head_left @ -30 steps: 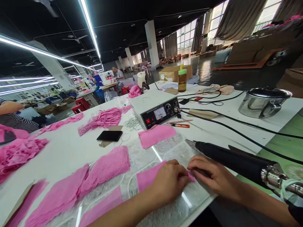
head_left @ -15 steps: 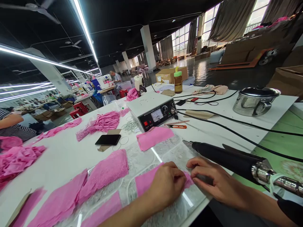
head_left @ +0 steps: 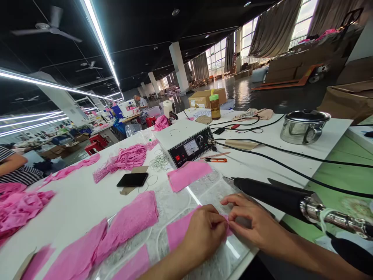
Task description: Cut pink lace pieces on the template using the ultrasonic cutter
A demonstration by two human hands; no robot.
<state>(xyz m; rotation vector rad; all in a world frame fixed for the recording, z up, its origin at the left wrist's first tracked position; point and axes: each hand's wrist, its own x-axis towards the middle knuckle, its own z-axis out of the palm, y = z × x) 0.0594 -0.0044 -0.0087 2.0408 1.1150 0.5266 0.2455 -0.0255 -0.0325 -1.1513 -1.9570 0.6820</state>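
A flat piece of pink fabric [head_left: 177, 230] lies on the glossy clear sheet in front of me. My left hand [head_left: 205, 229] rests over its right part, closed, with thumb and index finger pinching the cloth. Close beside it, my right hand [head_left: 250, 219] has its thumb and a fingertip together at the fabric's right end; the other fingers are bent loosely. Just beyond the right hand lies a black handheld tool [head_left: 271, 193] with a pointed metal tip and a cable. Another folded pink piece [head_left: 189, 175] lies past the hands.
Left are stacked pink pieces [head_left: 131, 223] and a phone [head_left: 132, 179]. A control box with a dial [head_left: 186, 146] stands ahead, orange thread snips [head_left: 215, 160] before it. Farther right are a lidded metal pot [head_left: 303, 128] and black cables [head_left: 279, 152]. Another person [head_left: 17, 165] sits at far left.
My right hand has moved slightly left, its thumb and fingertip closing at the fabric's right end. My left hand keeps its pinch. The whole view has shifted a little.
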